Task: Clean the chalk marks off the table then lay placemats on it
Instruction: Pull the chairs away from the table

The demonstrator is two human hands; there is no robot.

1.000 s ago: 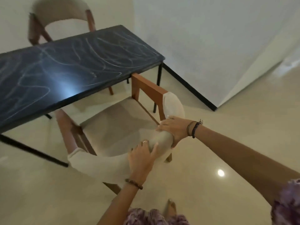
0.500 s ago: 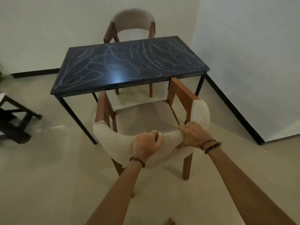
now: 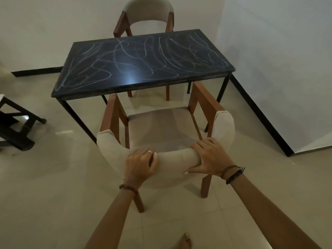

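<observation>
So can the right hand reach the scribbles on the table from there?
Probably not yet. The right hand grips the backrest of the near chair, as does the left hand, and that chair stands between the person and the table. The chalk marks lie beyond its seat.

Head view, seemingly standing, facing down.

A dark table [image 3: 143, 63] stands on the pale tiled floor [image 3: 45, 186], its top scrawled all over with white chalk marks [image 3: 125, 56]. One chair [image 3: 167, 133] stands on the floor at its near side, another chair [image 3: 149, 17] at the far side.
</observation>
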